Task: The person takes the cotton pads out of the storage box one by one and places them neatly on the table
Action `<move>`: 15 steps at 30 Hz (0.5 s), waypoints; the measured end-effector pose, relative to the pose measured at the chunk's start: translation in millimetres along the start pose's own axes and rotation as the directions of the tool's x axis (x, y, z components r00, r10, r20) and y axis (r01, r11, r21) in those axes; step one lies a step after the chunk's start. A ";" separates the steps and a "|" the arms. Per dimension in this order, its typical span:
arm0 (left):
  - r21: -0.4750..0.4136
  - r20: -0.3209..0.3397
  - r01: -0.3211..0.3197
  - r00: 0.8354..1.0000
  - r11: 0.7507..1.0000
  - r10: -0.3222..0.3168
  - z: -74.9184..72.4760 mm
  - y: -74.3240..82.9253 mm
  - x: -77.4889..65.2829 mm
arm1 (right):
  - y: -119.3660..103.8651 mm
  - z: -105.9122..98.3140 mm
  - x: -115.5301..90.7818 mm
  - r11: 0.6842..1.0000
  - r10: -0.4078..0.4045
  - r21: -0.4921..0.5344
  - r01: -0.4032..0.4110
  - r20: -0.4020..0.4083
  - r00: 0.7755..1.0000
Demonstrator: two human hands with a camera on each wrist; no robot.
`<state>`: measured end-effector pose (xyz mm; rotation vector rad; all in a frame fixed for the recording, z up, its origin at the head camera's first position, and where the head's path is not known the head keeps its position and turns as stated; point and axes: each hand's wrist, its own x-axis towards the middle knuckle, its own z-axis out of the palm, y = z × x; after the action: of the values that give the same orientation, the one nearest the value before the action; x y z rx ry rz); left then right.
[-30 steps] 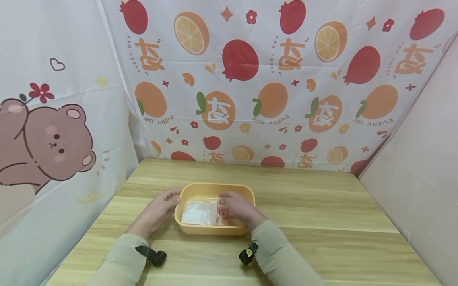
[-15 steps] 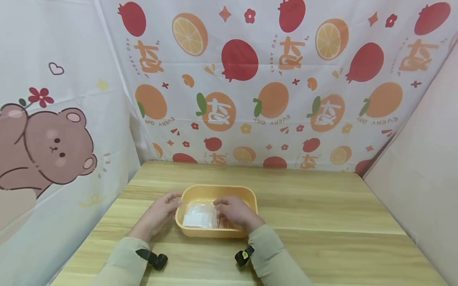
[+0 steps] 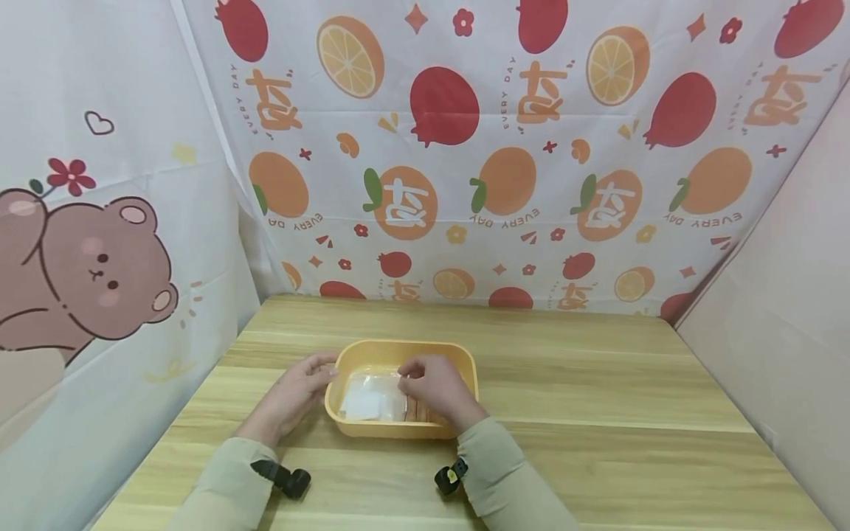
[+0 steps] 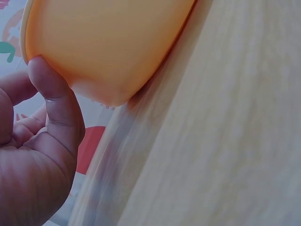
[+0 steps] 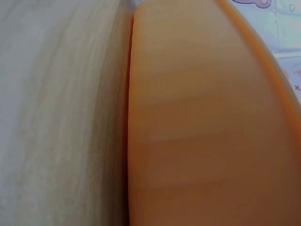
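A yellow plastic bin (image 3: 392,430) stands on the wooden table. My left hand (image 3: 296,392) holds its left end; in the left wrist view the thumb (image 4: 49,80) lies against the outer wall near the rim. Inside the bin lies a clear plastic zip bag (image 3: 393,402) with flat white contents. Reaching into the bin, my right hand (image 3: 438,389) pinches the bag's edge between thumb and forefinger. Reddish-brown strips (image 3: 418,411) show beneath the right hand, mostly hidden. The right wrist view shows only the bin's outer wall (image 5: 202,117) and the table, not the hand.
The wooden table (image 3: 598,413) extends around the bin. A fruit-printed cloth (image 3: 491,110) hangs behind it, a bear-printed cloth (image 3: 106,265) hangs at the left, and a pale wall (image 3: 790,310) bounds the right. Each wrist carries a black strapped camera (image 3: 292,481).
My right hand has shifted slightly left within the bin, and its thumb and forefinger have drawn together at the bag. The left hand stays at the bin's left end.
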<state>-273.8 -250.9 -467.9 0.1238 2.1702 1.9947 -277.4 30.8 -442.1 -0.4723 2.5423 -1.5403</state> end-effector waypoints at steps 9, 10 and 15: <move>0.001 0.003 0.006 1.000 1.000 -0.006 0.8 0.0 0.3 | -3.8 -9.5 -3.2 0.997 -0.054 0.056 0.056 -0.022 0.998; -0.003 0.002 0.006 1.000 1.000 -0.006 0.8 -0.1 0.3 | -5.8 -13.4 -4.5 0.997 -0.061 0.049 0.062 -0.019 0.998; 0.001 0.004 -0.005 1.000 1.000 0.005 -0.5 -0.8 0.4 | -17.5 -43.7 -13.0 0.996 -0.086 0.023 0.087 -0.030 0.996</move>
<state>-274.3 -251.3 -468.6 0.1325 2.1703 1.9945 -273.5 64.3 -406.8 -0.5686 2.5530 -1.6160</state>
